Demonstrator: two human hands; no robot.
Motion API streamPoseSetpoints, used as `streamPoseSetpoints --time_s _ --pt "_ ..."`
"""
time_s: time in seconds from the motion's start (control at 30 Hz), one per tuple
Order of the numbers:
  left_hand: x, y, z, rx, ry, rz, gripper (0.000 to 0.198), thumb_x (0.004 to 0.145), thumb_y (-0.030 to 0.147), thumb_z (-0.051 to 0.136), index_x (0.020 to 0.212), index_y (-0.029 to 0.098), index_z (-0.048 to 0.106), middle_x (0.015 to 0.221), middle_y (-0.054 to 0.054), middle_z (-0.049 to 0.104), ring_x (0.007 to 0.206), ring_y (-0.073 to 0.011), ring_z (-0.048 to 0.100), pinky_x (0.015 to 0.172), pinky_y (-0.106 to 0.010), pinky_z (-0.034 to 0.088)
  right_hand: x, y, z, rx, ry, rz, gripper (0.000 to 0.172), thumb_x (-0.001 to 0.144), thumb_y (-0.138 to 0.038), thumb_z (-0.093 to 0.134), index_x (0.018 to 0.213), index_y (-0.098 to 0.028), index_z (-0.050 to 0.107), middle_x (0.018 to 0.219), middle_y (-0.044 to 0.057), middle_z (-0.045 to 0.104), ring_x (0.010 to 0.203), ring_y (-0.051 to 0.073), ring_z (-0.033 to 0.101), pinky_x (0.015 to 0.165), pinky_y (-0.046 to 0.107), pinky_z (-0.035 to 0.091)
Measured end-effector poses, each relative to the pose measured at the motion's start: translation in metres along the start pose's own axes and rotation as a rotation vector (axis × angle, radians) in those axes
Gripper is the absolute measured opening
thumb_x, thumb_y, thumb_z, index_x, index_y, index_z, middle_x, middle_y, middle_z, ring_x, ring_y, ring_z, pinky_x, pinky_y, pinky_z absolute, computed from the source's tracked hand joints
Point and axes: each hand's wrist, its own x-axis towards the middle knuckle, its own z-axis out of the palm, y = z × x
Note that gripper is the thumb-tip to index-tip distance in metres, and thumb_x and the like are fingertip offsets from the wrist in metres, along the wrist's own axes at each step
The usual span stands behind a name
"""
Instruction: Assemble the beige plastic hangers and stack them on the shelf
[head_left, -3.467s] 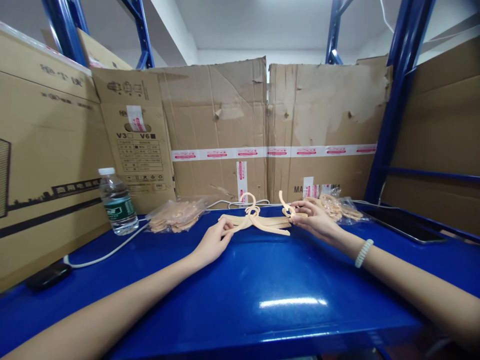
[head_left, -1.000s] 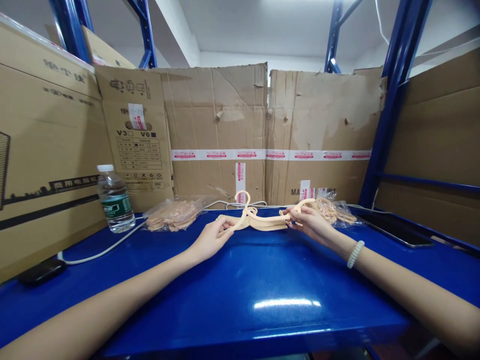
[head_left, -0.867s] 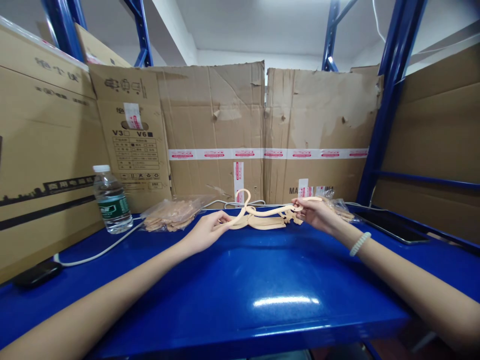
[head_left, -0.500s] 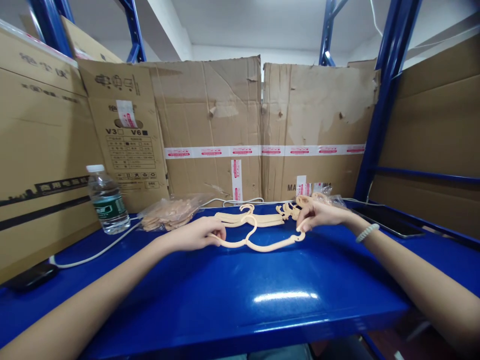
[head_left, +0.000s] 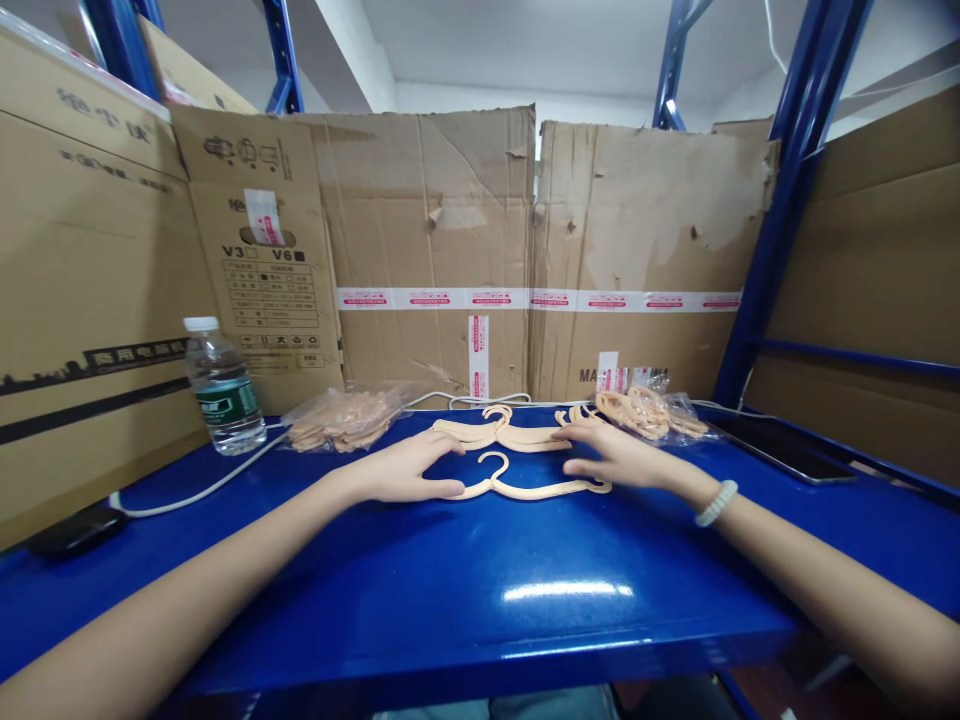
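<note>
A beige clothes hanger (head_left: 536, 492) lies flat on the blue shelf top, its hook pointing away from me. My left hand (head_left: 405, 468) is open over its left end, thumb and fingers apart; part of that end is hidden behind the hand. Above the right half, my right hand (head_left: 611, 455) is also open, thumb and fingers spread. Just behind this hanger lies a stack of similar beige hangers (head_left: 532, 438), their hooks toward the back. More small beige hook-shaped pieces (head_left: 574, 413) show past my right fingers.
Clear plastic bags of beige pieces lie at the back left (head_left: 345, 415) and back right (head_left: 651, 412). A water bottle (head_left: 225, 390) stands at left by a white cable and a black object (head_left: 79, 530). A dark tablet-like device (head_left: 780, 447) lies at right. Cardboard boxes (head_left: 427, 240) line the back.
Both hands have let go of the hanger and opened. It now lies flat on the shelf with its hook turned away. The right hand has moved slightly down and toward me.
</note>
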Motion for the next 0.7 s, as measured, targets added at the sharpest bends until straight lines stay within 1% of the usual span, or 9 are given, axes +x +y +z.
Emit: streamPoseSetpoints --time_s 0.1,0.2,0.33,0.43,0.5,0.57,0.6,0.67,0.7 --pt "0.003 -0.007 0.014 0.031 -0.009 -0.085 0.071 0.085 0.065 0.042 0.142 0.022 0.038 0.151 -0.009 0.031 0.139 -0.0290 0.027 0.113 -0.043 0.021 0.005 -0.022 0.015 -0.061 -0.089 -0.062 0.073 0.087 -0.060 0.046 0.140 -0.010 0.041 0.144 0.018 0.039 0.134 0.030 0.035 0.111 0.044 0.028" --pt "0.007 -0.015 0.023 0.056 0.000 -0.166 0.076 0.085 0.068 0.036 0.142 0.018 0.037 0.151 -0.012 0.029 0.139 -0.0304 0.026 0.113 -0.045 0.020 0.010 -0.024 0.021 -0.109 -0.156 -0.021 0.083 0.087 -0.067 0.037 0.143 -0.005 0.034 0.149 0.021 0.029 0.137 0.031 0.028 0.114 0.044 0.023" --pt "0.016 -0.019 0.028 0.056 0.032 -0.147 0.075 0.086 0.068 0.032 0.138 0.016 0.044 0.147 -0.013 0.037 0.137 -0.0299 0.032 0.112 -0.043 0.024 0.016 -0.009 0.028 -0.154 -0.192 0.028 0.078 0.093 -0.061 0.025 0.145 -0.003 0.029 0.150 0.020 0.026 0.139 0.030 0.023 0.115 0.045 0.017" --pt "0.021 -0.019 0.032 0.044 0.034 -0.180 0.075 0.087 0.068 0.030 0.139 0.016 0.042 0.148 -0.013 0.035 0.138 -0.0295 0.029 0.113 -0.045 0.022 0.023 0.002 0.032 -0.142 -0.172 0.040 0.072 0.095 -0.057 0.023 0.145 -0.005 0.031 0.150 0.018 0.027 0.140 0.030 0.020 0.115 0.048 0.015" --pt "0.022 -0.021 0.036 0.028 0.039 -0.195 0.074 0.088 0.066 0.029 0.140 0.014 0.041 0.149 -0.013 0.032 0.140 -0.0282 0.024 0.114 -0.044 0.019 0.026 0.011 0.026 -0.151 -0.075 0.031 0.068 0.095 -0.056 0.026 0.143 -0.009 0.036 0.149 0.016 0.030 0.140 0.030 0.019 0.114 0.050 0.017" --pt "0.022 -0.024 0.039 -0.002 0.093 -0.197 0.071 0.089 0.063 0.027 0.139 0.015 0.043 0.150 -0.011 0.031 0.141 -0.0263 0.022 0.116 -0.042 0.016 0.025 0.028 0.009 -0.210 0.122 0.032 0.061 0.094 -0.052 0.032 0.138 -0.011 0.044 0.146 0.015 0.038 0.139 0.031 0.024 0.112 0.052 0.023" --pt "0.021 -0.026 0.039 -0.025 0.136 -0.205 0.069 0.090 0.062 0.027 0.137 0.016 0.045 0.150 -0.010 0.033 0.141 -0.0255 0.023 0.116 -0.041 0.016 0.022 0.040 -0.005 -0.261 0.255 0.060 0.055 0.095 -0.047 0.034 0.136 -0.013 0.047 0.143 0.014 0.042 0.137 0.030 0.030 0.110 0.051 0.026" --pt "0.021 -0.031 0.039 -0.091 0.232 -0.224 0.065 0.090 0.059 0.026 0.131 0.016 0.052 0.146 -0.009 0.040 0.138 -0.0243 0.030 0.115 -0.039 0.019 0.004 0.071 -0.038 -0.376 0.461 0.198 0.043 0.091 -0.035 0.043 0.128 -0.016 0.055 0.133 0.014 0.053 0.129 0.031 0.041 0.105 0.050 0.034" --pt "0.022 -0.033 0.039 -0.135 0.280 -0.236 0.063 0.090 0.058 0.026 0.127 0.016 0.056 0.143 -0.009 0.045 0.135 -0.0238 0.036 0.115 -0.038 0.022 -0.009 0.088 -0.055 -0.433 0.521 0.343 0.040 0.088 -0.029 0.046 0.124 -0.015 0.058 0.129 0.015 0.056 0.125 0.031 0.045 0.102 0.047 0.037"
